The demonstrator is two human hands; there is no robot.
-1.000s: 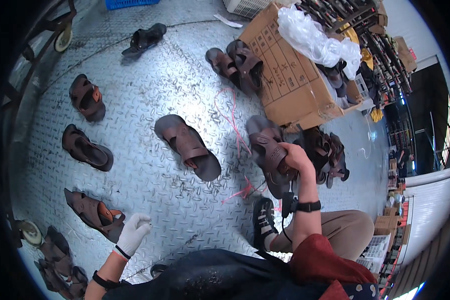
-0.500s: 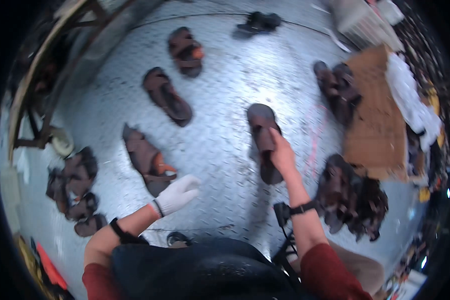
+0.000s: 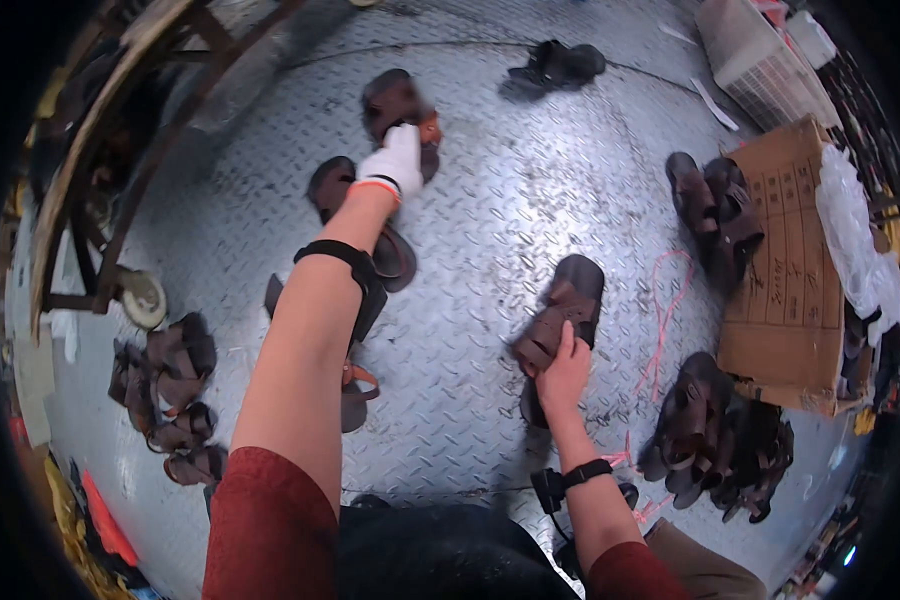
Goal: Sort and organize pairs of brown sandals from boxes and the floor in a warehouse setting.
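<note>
My left hand (image 3: 395,165), in a white glove, is stretched out far over the floor. Its fingers are closed at the strap of a brown sandal (image 3: 388,98) that has an orange-brown patch. Under my left forearm lie another brown sandal (image 3: 331,184) and one with an orange strap (image 3: 354,412), both partly hidden by the arm. My bare right hand (image 3: 563,372) grips a dark brown sandal (image 3: 576,290) at its wide straps, toe pointing away from me. Part of a dark sole shows beneath that hand; whether it belongs to a second sandal I cannot tell.
Sandals are clustered at left (image 3: 175,365) and right (image 3: 692,405). A sandal pair (image 3: 715,205) leans by a cardboard box (image 3: 770,280); a dark pair (image 3: 558,66) lies far off. Pink string (image 3: 660,340) trails across the metal floor. A wheeled wooden rack (image 3: 120,230) stands left, a white crate (image 3: 765,65) far right.
My left hand has moved from near my body to the far sandal. My right hand has come slightly nearer me, still holding its sandal, now tilted differently.
</note>
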